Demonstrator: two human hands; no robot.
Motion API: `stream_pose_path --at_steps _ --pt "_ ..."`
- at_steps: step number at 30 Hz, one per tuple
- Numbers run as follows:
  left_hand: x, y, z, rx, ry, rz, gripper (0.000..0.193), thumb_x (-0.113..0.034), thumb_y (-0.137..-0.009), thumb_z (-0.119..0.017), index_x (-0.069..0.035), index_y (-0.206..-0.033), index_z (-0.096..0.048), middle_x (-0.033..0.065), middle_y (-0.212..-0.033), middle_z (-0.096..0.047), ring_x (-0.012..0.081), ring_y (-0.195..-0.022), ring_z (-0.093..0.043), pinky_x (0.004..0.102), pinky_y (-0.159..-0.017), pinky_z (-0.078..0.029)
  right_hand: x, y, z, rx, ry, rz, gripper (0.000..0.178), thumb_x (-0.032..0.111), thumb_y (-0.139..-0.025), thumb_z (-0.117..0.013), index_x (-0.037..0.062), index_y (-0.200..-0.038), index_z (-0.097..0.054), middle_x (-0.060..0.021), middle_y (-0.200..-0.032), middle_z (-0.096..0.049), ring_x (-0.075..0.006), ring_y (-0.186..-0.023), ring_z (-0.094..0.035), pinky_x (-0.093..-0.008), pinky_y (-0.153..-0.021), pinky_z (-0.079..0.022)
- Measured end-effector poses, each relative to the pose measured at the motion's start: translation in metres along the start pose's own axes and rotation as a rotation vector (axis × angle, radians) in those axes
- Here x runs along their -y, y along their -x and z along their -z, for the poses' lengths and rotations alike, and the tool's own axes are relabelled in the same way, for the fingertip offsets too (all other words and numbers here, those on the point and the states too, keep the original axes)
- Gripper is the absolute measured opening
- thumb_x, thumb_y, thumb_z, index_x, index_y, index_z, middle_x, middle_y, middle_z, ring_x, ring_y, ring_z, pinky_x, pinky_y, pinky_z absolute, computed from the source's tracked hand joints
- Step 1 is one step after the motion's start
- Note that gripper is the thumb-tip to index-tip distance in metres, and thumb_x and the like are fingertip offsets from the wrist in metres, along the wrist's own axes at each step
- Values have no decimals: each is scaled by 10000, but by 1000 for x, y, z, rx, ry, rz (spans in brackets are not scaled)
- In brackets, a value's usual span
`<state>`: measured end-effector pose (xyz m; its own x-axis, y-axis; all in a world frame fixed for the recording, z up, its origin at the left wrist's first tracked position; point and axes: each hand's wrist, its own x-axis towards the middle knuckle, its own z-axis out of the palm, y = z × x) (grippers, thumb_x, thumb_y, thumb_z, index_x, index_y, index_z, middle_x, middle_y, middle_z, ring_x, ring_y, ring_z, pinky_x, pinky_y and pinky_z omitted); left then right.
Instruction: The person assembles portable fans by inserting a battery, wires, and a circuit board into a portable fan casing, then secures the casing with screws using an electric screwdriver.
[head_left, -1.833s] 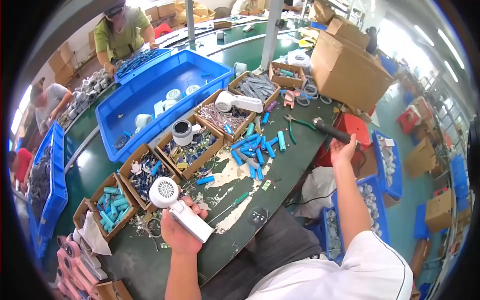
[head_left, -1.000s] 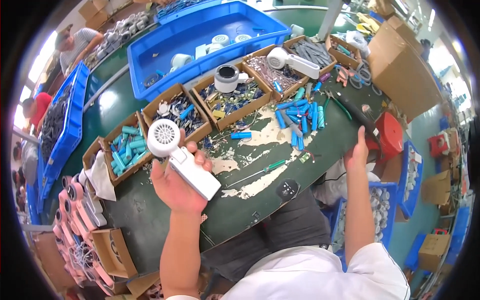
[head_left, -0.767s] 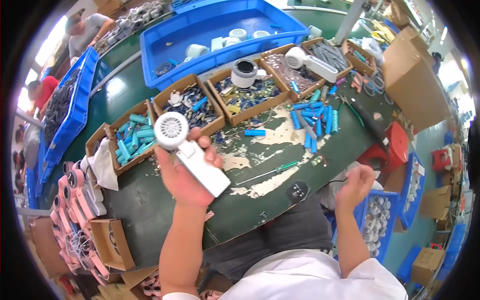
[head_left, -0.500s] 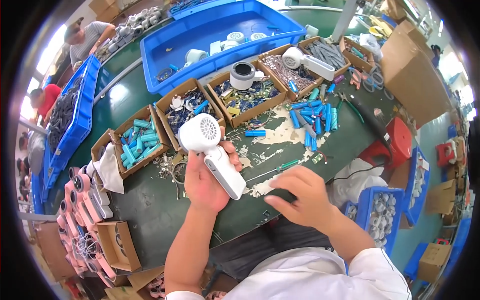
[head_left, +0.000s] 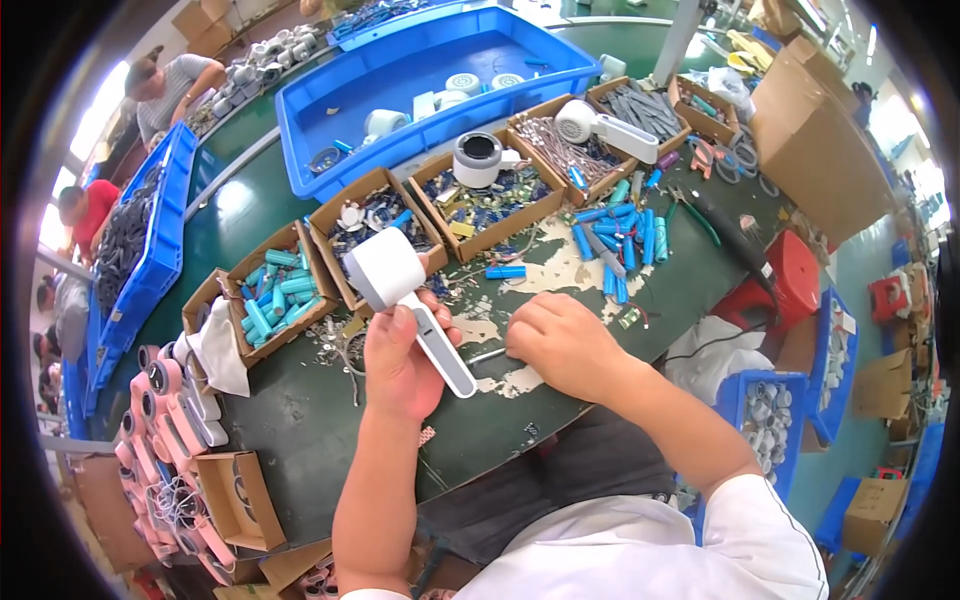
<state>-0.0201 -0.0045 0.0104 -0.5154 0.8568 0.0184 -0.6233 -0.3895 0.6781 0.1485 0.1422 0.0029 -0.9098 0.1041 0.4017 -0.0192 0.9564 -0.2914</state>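
My left hand [head_left: 402, 368] is closed round the handle of a white handheld fan [head_left: 388, 268], whose round head tilts up to the left and whose grey-striped handle slants down to the right. On the table to the right, my right hand [head_left: 563, 340] is closed over a screwdriver. Only the thin metal shaft of the screwdriver [head_left: 488, 356] shows, pointing left toward the fan handle; its grip is hidden under my fingers. Beyond my right hand lie a blue battery cell [head_left: 505, 272] and a small green circuit board [head_left: 630, 317].
Cardboard boxes hold teal battery cells [head_left: 275, 300], circuit boards [head_left: 490, 200] and wires [head_left: 560, 140]. Loose blue cells [head_left: 622, 235] and pliers [head_left: 690, 215] lie at the right. A big blue bin [head_left: 330, 180] stands behind. Pink fans [head_left: 160, 420] are piled at the left.
The fan has been turned over, so its vented face no longer shows and the grey handle strip does. My right hand has moved left and away from me, onto the screwdriver.
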Motion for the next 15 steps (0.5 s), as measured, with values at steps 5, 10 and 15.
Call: stream_pose_path --at_steps 5,10,15 --pt "4 0 -3 -80 -34 52 664 -366 -975 -633 -31 -1484 -370 33 -1057 -593 138 -901 -600 309 -749 -555 10 -9 24 -179 -290 -291 85 87 -893 -638 68 -968 -601 -128 -798 -615 -360 -793 -632 -444 -711 -515" --pt "8 5 -4 31 33 167 577 -351 -1042 -486 -5 -1486 -357 85 -1094 -603 182 -896 -632 332 -769 -555 29 -23 38 -210 -161 -221 161 267 -908 -667 113 -865 -650 -80 -691 -571 -292 -666 -594 -413 -597 -469" --pt "10 5 -10 59 -21 184 600 -334 -1025 -511 11 -1485 -341 102 -1105 -592 200 -907 -634 351 -775 -542 24 -24 38 -187 -54 -208 224 340 -834 -744 124 -785 -715 -34 -641 -541 -246 -603 -544 -385 -551 -395"
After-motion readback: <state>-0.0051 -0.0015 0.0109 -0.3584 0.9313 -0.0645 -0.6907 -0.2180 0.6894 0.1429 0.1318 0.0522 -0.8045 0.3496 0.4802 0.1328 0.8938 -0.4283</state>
